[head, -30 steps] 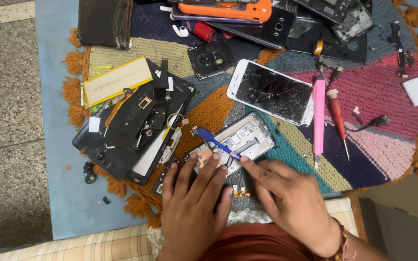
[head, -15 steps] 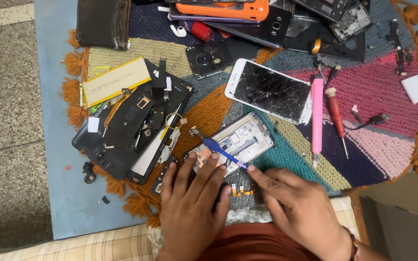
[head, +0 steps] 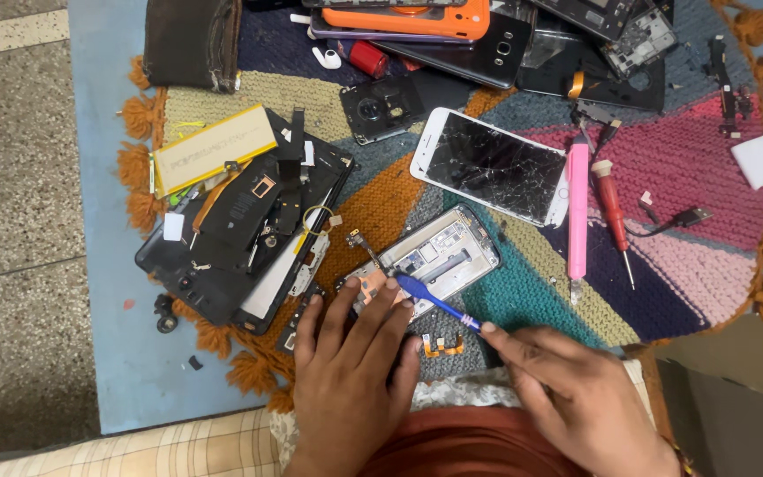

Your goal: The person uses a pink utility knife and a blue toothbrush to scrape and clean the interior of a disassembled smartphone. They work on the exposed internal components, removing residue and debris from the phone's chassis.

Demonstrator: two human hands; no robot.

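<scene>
Holding: my right hand [head: 576,393] pinches the blue plastic pry tool [head: 430,298].
Axis: its tip slants up-left onto the opened silver phone frame [head: 439,259].
Bracing: my left hand [head: 351,371], fingers spread flat, pins the frame's lower-left corner.

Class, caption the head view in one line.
Left hand steadies opened phone; right hand works blue tool on it.

The left hand [head: 351,375] lies flat, fingertips pressing on the opened phone frame [head: 430,261] near the mat's [head: 523,300] near edge. The right hand [head: 576,397] pinches a blue pry tool [head: 430,299], tip on the frame. A cracked white phone [head: 492,165], pink tool [head: 578,199] and red screwdriver [head: 613,203] lie toward the far right corner.
</scene>
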